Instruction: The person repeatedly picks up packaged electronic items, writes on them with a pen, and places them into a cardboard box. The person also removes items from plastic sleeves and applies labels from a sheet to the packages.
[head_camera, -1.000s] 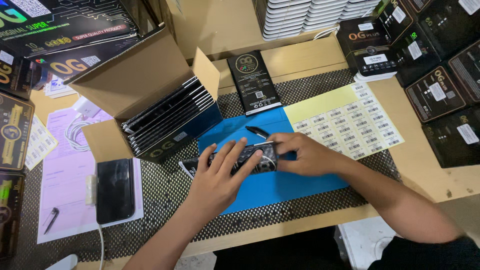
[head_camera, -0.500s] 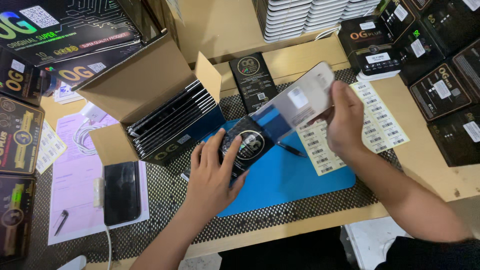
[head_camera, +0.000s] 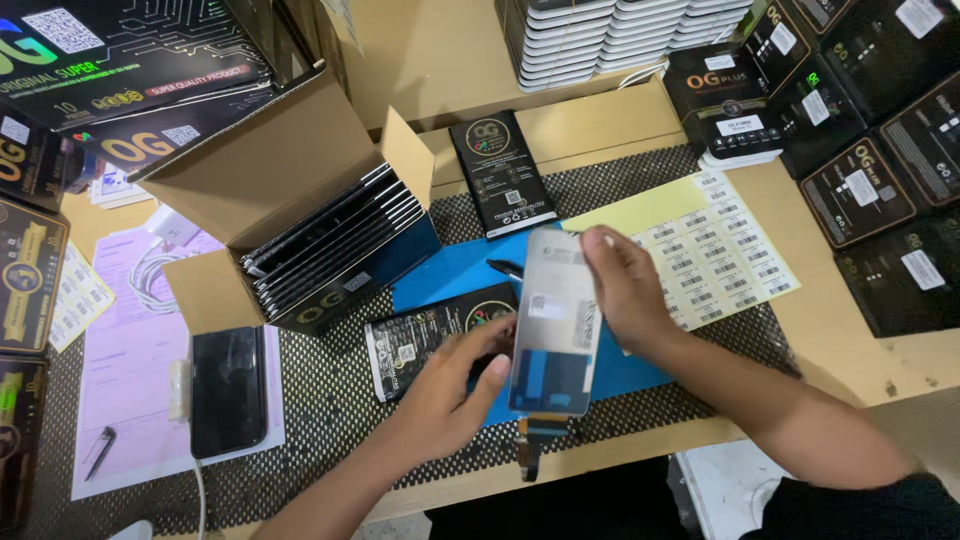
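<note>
My right hand (head_camera: 625, 290) holds a thin, shiny phone screen panel (head_camera: 555, 330) by its upper right edge, back side up, with a flex cable hanging from its lower end. My left hand (head_camera: 450, 385) touches the panel's lower left edge with its fingertips. Under the left hand a flat black packet (head_camera: 425, 335) lies on the blue mat (head_camera: 450, 275). A small dark pen (head_camera: 505, 267) rests on the mat just above the packet.
An open cardboard box (head_camera: 300, 215) full of black packets stands left of the mat. A yellow label sheet (head_camera: 715, 255) lies to the right, another black packet (head_camera: 500, 175) behind. Black boxes (head_camera: 870, 150) stack at right, a dark phone (head_camera: 228, 390) on pink paper at left.
My right hand has brought the panel down from up over the label sheet to low over the mat's front. My left hand let go of the black packet and reached to the panel.
</note>
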